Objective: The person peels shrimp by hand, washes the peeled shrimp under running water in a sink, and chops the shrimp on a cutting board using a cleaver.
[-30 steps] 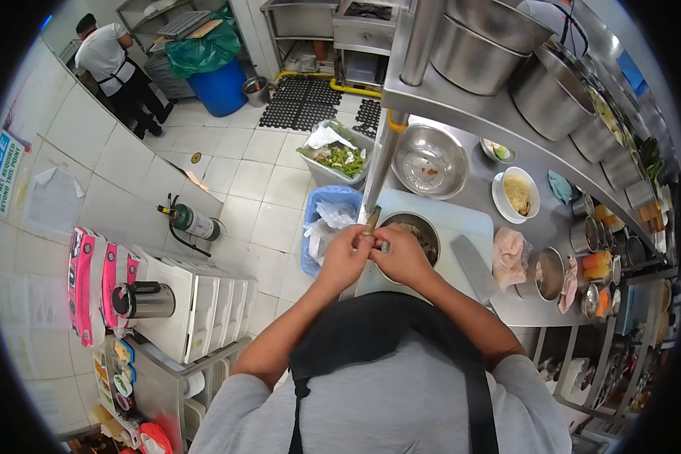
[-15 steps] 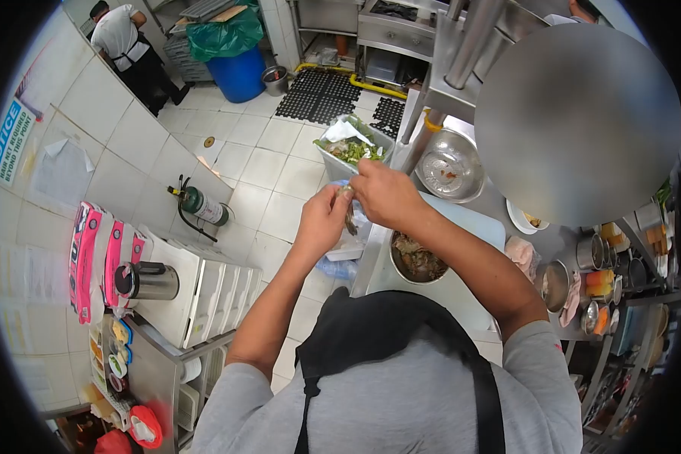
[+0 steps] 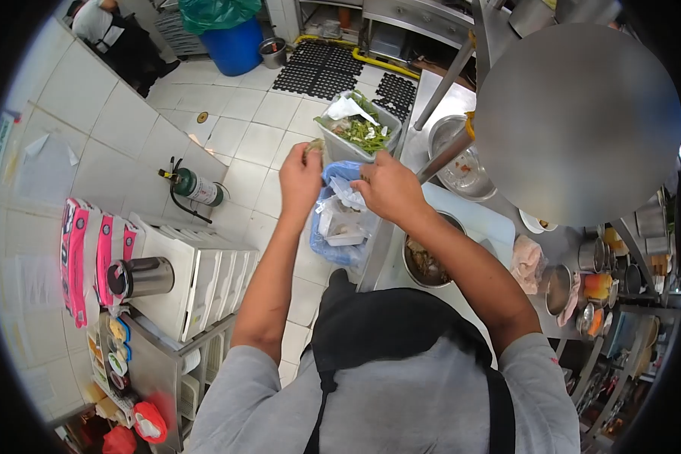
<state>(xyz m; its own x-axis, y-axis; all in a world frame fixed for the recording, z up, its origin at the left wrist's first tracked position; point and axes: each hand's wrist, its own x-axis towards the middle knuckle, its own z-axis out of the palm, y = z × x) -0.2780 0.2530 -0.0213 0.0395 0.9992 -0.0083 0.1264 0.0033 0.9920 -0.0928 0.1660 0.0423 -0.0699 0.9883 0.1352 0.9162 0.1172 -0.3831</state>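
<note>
My left hand is raised left of the blue-lined bin, its fingers closed on a small greyish-brown piece that looks like a shrimp. My right hand is apart from it, over the right edge of the same bin, with curled fingers; whether anything small is between them is hidden. Below and between the hands, the blue-lined bin holds plastic bags and a white tray. The grey bin with green scraps stands just beyond. A metal bowl of brownish pieces sits on the white cutting board, partly behind my right forearm.
A metal post rises at the counter's corner, close to my right hand. A large steel bowl and a pinkish bag are on the counter. White drawers stand at the left. A person bends at the upper left.
My hands were together at the small piece; now they are apart, the left further left and up with a piece, the right lower. The view has shifted, showing more of the blue-lined bin.
</note>
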